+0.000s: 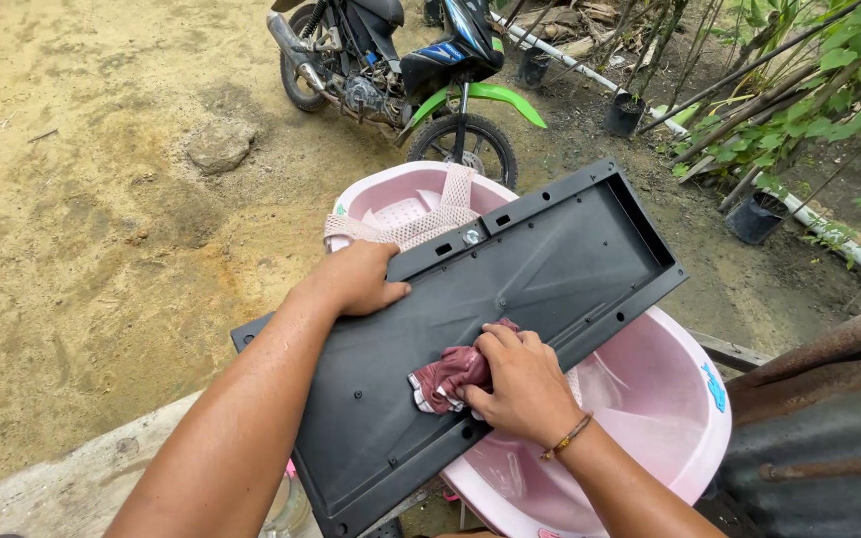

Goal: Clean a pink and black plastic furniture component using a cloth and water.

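My left hand [359, 279] gripped the upper edge of the flat black plastic panel [470, 339] lying across the pink plastic tub [690, 418]; right hand [520, 384] pressed a bunched maroon rag [447, 377] mid-panel. Sandy ground lay open leftward.

I see my left hand [359, 279] holding the top edge of a long black plastic panel [470, 329]. My right hand [518, 384] presses a dark red cloth [447, 377] on the panel's middle. The panel lies tilted across a pink tub [690, 418]. A mesh strap [421, 224] hangs in the tub. A motorbike [401, 70] stands on the sandy ground behind.
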